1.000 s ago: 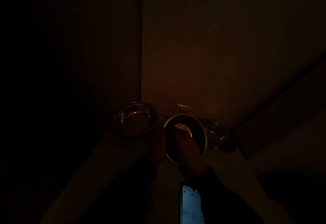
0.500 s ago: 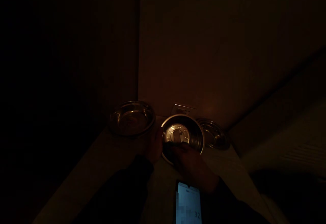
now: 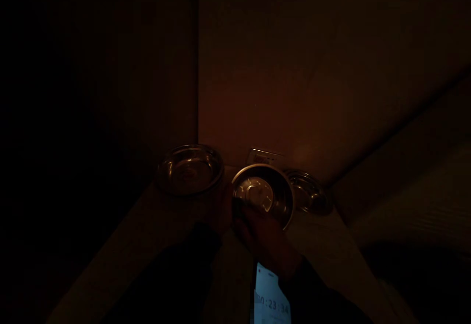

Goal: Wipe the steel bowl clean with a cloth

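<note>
A deep round steel bowl (image 3: 285,201) stands tilted toward me in the middle of the dim tabletop, its shiny inner base showing. Against its left side my left hand (image 3: 221,211) is closed, steadying the wall and rim; the fingers are mostly lost in shadow. My right hand (image 3: 263,233) reaches over the near rim with its fingers bunched against the inner near-left wall. Something small and dark, perhaps a pad or cloth, seems to be under those fingers, but darkness hides its kind. Below the right wrist lies a lit phone (image 3: 270,294) displaying a running timer.
To the left sits a wide shallow steel dish (image 3: 189,172). Several nested steel plates (image 3: 309,194) are on the right, close to the bowl. A wall socket (image 3: 265,157) is behind the bowl, low on the wall (image 3: 272,93). The table (image 3: 147,235) narrows toward the wall.
My right hand has moved from over the bowl's base to its near-left wall, uncovering the base. My left hand stays at the bowl's left side. The phone's timer digits have changed.
</note>
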The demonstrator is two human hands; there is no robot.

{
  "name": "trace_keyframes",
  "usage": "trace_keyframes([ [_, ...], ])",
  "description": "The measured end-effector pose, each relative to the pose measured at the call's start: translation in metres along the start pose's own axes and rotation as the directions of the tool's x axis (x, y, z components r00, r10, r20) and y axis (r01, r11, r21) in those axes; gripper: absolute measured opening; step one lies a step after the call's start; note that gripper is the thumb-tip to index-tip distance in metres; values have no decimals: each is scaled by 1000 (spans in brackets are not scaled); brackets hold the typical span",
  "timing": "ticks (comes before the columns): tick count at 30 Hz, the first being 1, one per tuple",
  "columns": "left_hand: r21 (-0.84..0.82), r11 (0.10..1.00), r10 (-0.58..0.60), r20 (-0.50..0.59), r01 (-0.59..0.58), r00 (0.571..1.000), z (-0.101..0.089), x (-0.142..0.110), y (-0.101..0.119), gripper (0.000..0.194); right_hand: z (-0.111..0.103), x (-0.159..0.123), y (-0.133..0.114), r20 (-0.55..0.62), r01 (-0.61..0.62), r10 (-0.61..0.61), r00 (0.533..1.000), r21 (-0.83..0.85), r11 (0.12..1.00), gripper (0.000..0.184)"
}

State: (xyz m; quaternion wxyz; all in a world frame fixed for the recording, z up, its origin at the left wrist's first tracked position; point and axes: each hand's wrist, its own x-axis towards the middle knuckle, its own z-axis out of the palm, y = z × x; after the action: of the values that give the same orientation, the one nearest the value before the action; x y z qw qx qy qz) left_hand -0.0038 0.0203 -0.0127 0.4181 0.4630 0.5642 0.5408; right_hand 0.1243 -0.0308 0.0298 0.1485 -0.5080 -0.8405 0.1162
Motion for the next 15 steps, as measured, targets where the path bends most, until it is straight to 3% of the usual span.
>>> trace_keyframes([
  [3,-68,997,-40,58,44,998,0,-4,8,44,-16,-15,7,131,73,-45,990,-215,974,23],
  [7,-40,998,-52,84,55,995,1,-6,9,49,-22,-25,15,150,124,-77,986,-334,934,20],
  [10,-18,999,-45,57,46,997,1,-4,4,49,-12,-26,14,95,120,-98,991,-270,955,21],
  [15,-9,1000,-19,66,20,998,1,-1,-5,42,6,-16,5,-15,128,-128,992,30,991,39],
])
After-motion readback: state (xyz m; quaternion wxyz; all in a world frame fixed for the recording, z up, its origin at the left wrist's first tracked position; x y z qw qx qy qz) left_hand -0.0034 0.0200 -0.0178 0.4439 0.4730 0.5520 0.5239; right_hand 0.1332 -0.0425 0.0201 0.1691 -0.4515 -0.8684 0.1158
